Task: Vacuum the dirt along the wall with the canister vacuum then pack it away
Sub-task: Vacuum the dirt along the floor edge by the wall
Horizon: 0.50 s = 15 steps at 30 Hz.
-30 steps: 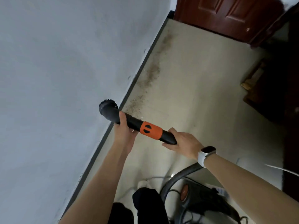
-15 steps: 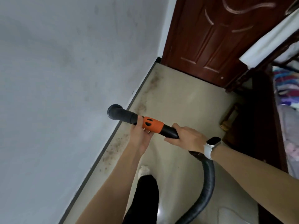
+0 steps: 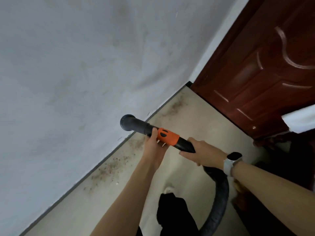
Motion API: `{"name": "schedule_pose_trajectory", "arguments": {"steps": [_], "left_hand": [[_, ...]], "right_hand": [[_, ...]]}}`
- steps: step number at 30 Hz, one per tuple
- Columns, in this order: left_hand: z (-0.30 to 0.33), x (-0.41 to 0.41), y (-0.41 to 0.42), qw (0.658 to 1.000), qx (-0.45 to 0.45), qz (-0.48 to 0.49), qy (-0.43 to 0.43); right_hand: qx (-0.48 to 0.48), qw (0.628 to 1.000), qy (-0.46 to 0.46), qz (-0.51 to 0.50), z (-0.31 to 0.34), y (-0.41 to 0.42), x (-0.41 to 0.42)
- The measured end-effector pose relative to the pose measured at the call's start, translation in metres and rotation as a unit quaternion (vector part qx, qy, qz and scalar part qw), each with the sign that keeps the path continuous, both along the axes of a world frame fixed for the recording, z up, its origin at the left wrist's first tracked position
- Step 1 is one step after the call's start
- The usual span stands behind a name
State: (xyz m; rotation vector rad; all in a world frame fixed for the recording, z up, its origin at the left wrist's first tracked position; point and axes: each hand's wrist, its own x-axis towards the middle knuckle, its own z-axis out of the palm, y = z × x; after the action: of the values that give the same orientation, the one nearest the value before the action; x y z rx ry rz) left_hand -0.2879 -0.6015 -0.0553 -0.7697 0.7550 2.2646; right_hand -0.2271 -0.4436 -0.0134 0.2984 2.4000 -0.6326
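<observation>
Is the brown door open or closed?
Closed, it seems. The door sits flat across the end of the floor, with no gap showing.

Home interior, likely bedroom: plain grey wall (image 3: pixel 68 74) left, panelled dark-red wooden door (image 3: pixel 264 74) far right, beige floor (image 3: pixel 196 120), dark baseboard (image 3: pixel 109 155).

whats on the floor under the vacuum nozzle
Below the raised vacuum nozzle lies the beige floor, with brown dirt strewn along the dark baseboard. Both hands and forearms cover part of that strip, so any dirt there stays unseen.
</observation>
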Motion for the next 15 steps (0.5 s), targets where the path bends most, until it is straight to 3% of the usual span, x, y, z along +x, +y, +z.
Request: {"name": "schedule_pose_trajectory", "arguments": {"steps": [5,10,15], "left_hand": [[-0.033,-0.011,0.004,0.991,-0.081,0.111,-0.001],[-0.069,0.007,0.016,0.958,-0.118,0.255,-0.052],[-0.111,0.038,0.011,0.925,-0.149,0.331,-0.109]], "right_hand": [[-0.018,0.989,-0.015,0.146,-0.034,0.013,-0.055],[-0.022,0.963,-0.05,0.263,-0.077,0.021,-0.081],[-0.012,0.927,-0.045,0.372,-0.126,0.005,-0.075]]}}
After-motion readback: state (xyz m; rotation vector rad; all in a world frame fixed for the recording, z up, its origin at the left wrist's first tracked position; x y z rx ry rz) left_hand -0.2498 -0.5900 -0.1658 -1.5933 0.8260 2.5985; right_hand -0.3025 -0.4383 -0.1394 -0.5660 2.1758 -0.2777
